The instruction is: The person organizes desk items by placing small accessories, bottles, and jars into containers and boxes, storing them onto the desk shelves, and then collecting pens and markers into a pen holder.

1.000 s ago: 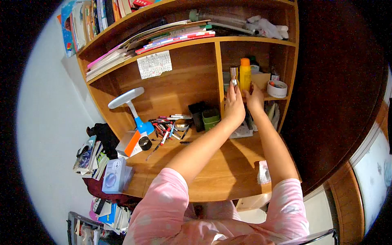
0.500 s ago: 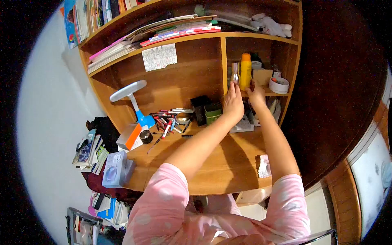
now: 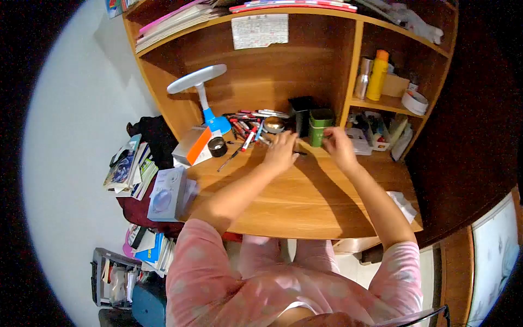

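No text is readable — the sheet (image 3: 260, 31) included (rows too small).

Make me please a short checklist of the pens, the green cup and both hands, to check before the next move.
1. Green cup standing upright: ok.
2. Pens gathered in a holder: not ok, many lie loose on the desk.
3. Left hand near the pens: ok.
4. Right hand firmly on the green cup: cannot tell, it is close beside it.
5. Yellow bottle upright on its shelf: ok.
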{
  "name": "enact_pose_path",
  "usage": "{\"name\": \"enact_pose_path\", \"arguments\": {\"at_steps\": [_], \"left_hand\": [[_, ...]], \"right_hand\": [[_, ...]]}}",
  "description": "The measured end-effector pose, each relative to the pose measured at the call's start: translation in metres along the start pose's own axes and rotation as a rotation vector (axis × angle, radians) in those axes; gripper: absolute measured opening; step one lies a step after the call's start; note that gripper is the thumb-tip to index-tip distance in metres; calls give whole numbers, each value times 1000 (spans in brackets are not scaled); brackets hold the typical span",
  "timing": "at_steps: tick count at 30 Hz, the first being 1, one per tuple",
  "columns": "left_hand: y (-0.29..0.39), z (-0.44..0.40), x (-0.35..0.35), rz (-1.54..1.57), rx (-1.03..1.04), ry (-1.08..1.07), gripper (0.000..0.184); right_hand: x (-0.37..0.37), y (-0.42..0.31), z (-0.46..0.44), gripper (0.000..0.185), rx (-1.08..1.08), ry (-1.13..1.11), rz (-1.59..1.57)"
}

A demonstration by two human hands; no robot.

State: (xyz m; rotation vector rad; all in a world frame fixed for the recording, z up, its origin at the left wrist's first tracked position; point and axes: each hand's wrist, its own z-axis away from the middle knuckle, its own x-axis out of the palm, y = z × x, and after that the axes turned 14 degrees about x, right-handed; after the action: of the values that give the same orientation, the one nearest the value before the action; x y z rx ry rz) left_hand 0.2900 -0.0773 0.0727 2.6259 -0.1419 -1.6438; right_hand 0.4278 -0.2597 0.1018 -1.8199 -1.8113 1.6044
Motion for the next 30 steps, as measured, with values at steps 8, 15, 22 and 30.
{"name": "enact_pose_path", "arguments": {"at_steps": [8, 15, 22, 30], "left_hand": [[-126, 0, 14, 67, -346, -83, 88], [-148, -49, 15, 50, -347, -260, 92], [-166, -75, 48, -65, -300, -324, 81], [-168, -70, 48, -69, -338, -204, 76]], "right_hand": [[136, -29, -25, 55, 131, -308, 142], [259, 66, -100, 70, 382, -235, -187], [280, 90, -130, 62, 542, -245, -490], [306, 111, -134, 68, 484, -261, -483]]}}
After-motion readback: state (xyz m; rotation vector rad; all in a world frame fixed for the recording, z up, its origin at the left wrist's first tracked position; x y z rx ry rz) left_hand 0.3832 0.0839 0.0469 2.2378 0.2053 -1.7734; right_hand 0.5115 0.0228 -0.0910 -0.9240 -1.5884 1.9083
